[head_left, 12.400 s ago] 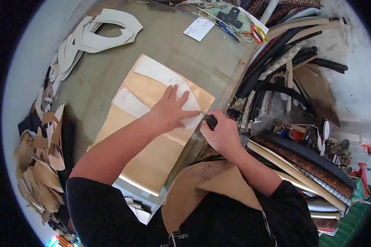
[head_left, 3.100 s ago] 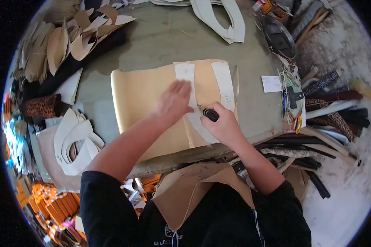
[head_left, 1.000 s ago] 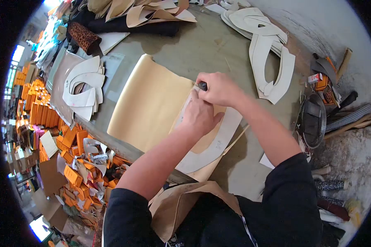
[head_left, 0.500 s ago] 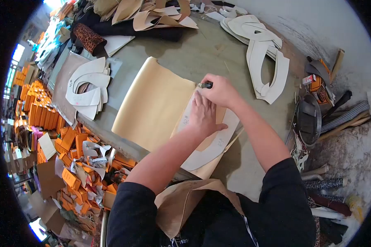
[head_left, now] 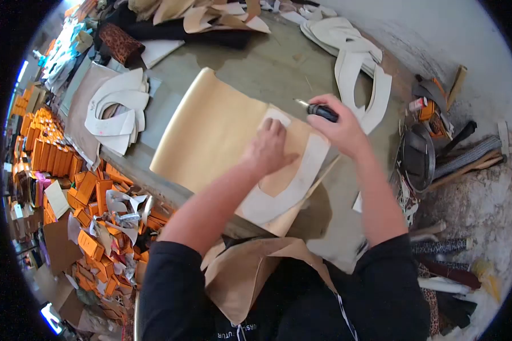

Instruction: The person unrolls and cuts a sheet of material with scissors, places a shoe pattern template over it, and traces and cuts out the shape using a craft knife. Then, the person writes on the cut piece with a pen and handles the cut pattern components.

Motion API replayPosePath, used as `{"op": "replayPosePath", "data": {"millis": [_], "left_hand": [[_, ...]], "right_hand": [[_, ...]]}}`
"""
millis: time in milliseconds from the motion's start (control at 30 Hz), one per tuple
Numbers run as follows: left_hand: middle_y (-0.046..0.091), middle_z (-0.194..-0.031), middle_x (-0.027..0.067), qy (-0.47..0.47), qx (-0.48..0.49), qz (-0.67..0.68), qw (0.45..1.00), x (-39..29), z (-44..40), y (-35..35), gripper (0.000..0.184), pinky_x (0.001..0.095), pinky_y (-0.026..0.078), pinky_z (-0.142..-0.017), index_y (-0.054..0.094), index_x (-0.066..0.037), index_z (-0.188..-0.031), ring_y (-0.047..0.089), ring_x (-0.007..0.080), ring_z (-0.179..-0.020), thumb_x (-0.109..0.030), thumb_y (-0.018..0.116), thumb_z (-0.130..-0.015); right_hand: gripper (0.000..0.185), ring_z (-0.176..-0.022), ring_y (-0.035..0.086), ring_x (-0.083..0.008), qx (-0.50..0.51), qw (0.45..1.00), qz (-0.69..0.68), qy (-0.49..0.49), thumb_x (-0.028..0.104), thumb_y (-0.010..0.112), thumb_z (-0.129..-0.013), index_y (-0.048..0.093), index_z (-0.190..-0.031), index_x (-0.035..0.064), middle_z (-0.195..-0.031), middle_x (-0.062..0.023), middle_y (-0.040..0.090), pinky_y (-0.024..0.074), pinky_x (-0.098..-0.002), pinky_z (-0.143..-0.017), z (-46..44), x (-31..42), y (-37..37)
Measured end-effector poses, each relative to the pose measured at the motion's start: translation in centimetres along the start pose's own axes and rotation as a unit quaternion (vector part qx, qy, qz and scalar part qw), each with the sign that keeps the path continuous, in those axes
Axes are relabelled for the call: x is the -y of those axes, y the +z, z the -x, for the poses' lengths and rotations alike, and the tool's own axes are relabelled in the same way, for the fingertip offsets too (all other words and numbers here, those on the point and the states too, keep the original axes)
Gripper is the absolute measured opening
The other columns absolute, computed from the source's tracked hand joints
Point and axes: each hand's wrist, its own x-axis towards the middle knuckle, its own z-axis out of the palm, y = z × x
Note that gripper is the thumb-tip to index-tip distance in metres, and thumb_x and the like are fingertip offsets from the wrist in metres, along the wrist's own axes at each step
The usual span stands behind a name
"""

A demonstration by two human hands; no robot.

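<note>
A white U-shaped pattern piece [head_left: 316, 154] lies on a tan sheet [head_left: 207, 122], whose left edge curls up. My left hand [head_left: 267, 146] presses on the pattern's left arm with its thumb spread away, holding nothing. My right hand [head_left: 342, 126] is wrapped round what looks like a black-handled knife [head_left: 324, 112] with a thin metal tip. That tip points left, apart from the sheet and above its upper right corner. Part of the pattern's left arm is hidden under my left hand.
Stacked white pattern pieces lie at the left [head_left: 116, 108] and upper right [head_left: 375, 108] of the table [head_left: 256, 68]. Brown and tan offcuts [head_left: 196, 17] lie at the back. Orange boxes [head_left: 51, 148] crowd the floor at left. A dark round pan [head_left: 418, 158] stands at right.
My right hand has lifted the knife off the pattern's top edge and moved right. My left hand has shifted slightly left, its fingers more bent. The camera view has shifted a little.
</note>
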Motion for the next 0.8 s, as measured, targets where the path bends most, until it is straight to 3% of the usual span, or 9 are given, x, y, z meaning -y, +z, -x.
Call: {"op": "replayPosePath", "data": {"millis": [100,200,233,367,433,467,533,700,800], "left_hand": [[0.056,-0.126,0.0178,-0.011,0.074,-0.042,0.996,0.5,1.4,-2.0,0.069,0.0434,0.054,-0.101,0.063,0.008,-0.120,0.053,0.0333,-0.126,-0.054,0.072,-0.090],[0.055,-0.128,0.0188,-0.019,0.132,-0.039,0.990,0.5,4.5,-3.7,0.070,0.0441,0.055,-0.100,0.061,0.009,-0.121,0.053,0.0337,-0.126,-0.052,0.074,-0.088],[0.055,-0.129,0.0215,-0.017,0.116,-0.015,0.993,0.7,5.7,-3.3,0.075,0.0455,0.053,-0.101,0.057,0.007,-0.127,0.050,0.0394,-0.130,-0.047,0.081,-0.082],[0.050,-0.140,0.0224,0.018,0.089,0.005,0.996,0.3,9.3,-2.7,0.083,0.0464,0.052,-0.105,0.052,-0.001,-0.143,0.046,0.0415,-0.137,-0.039,0.087,-0.077],[0.043,-0.149,0.0223,0.066,0.091,-0.042,0.993,-0.1,10.4,-2.5,0.087,0.0473,0.050,-0.109,0.050,-0.019,-0.152,0.041,0.0430,-0.143,-0.032,0.089,-0.074],[0.043,-0.149,0.0223,0.064,0.092,-0.043,0.993,-0.1,10.6,-2.4,0.087,0.0473,0.050,-0.109,0.050,-0.019,-0.152,0.041,0.0430,-0.143,-0.032,0.089,-0.074],[0.040,-0.154,0.0212,0.115,0.150,-0.041,0.981,-0.2,11.0,-2.2,0.084,0.0493,0.047,-0.112,0.051,-0.035,-0.152,0.038,0.0445,-0.145,-0.033,0.088,-0.076],[0.035,-0.160,0.0221,0.125,0.188,-0.140,0.964,-2.0,11.7,-2.7,0.082,0.0531,0.040,-0.116,0.050,-0.042,-0.152,0.033,0.0500,-0.147,-0.036,0.085,-0.078],[0.030,-0.163,0.0246,0.111,0.212,-0.181,0.954,-2.5,11.8,-2.0,0.081,0.0541,0.037,-0.118,0.045,-0.044,-0.156,0.028,0.0529,-0.149,-0.040,0.080,-0.083]], "right_hand": [[0.031,-0.092,0.061,-0.0109,0.168,0.983,0.059,0.046,0.014,0.074,-0.086,0.064,-0.115,0.0042,-0.099,-0.0037,0.064,0.0518,-0.0283,-0.083,5.4,1.4,-3.4],[0.034,-0.096,0.068,-0.0221,0.322,0.940,0.110,0.017,0.016,0.074,-0.086,0.066,-0.117,0.0043,-0.104,-0.0104,0.069,0.0538,-0.0355,-0.087,10.8,0.1,-2.2],[0.035,-0.098,0.069,-0.0300,0.333,0.934,0.127,-0.029,0.015,0.073,-0.085,0.067,-0.119,0.0063,-0.106,-0.0132,0.070,0.0544,-0.0401,-0.088,12.1,-0.4,-1.4],[0.038,-0.099,0.067,-0.0361,0.384,0.908,0.155,-0.068,0.011,0.074,-0.081,0.068,-0.119,0.0091,-0.104,-0.0134,0.069,0.0541,-0.0440,-0.086,13.0,-1.5,0.4],[0.038,-0.100,0.067,-0.0357,0.398,0.897,0.178,-0.075,0.011,0.073,-0.081,0.068,-0.119,0.0092,-0.104,-0.0132,0.069,0.0539,-0.0438,-0.087,12.4,-1.6,0.3],[0.038,-0.100,0.066,-0.0352,0.413,0.884,0.202,-0.083,0.010,0.073,-0.081,0.068,-0.118,0.0093,-0.105,-0.0129,0.069,0.0537,-0.0436,-0.087,11.9,-1.6,0.1],[0.037,-0.101,0.066,-0.0351,0.426,0.873,0.224,-0.078,0.009,0.072,-0.082,0.067,-0.118,0.0095,-0.105,-0.0129,0.069,0.0536,-0.0437,-0.088,10.6,-1.0,-0.5],[0.035,-0.102,0.066,-0.0347,0.474,0.861,0.164,-0.086,0.013,0.070,-0.083,0.067,-0.117,0.0105,-0.108,-0.0133,0.068,0.0538,-0.0452,-0.088,10.3,-2.0,2.1],[0.033,-0.093,0.068,-0.0339,0.455,0.874,0.124,-0.119,0.015,0.070,-0.082,0.068,-0.115,0.0108,-0.098,-0.0123,0.069,0.0558,-0.0448,-0.081,11.4,-1.3,5.3]]}}
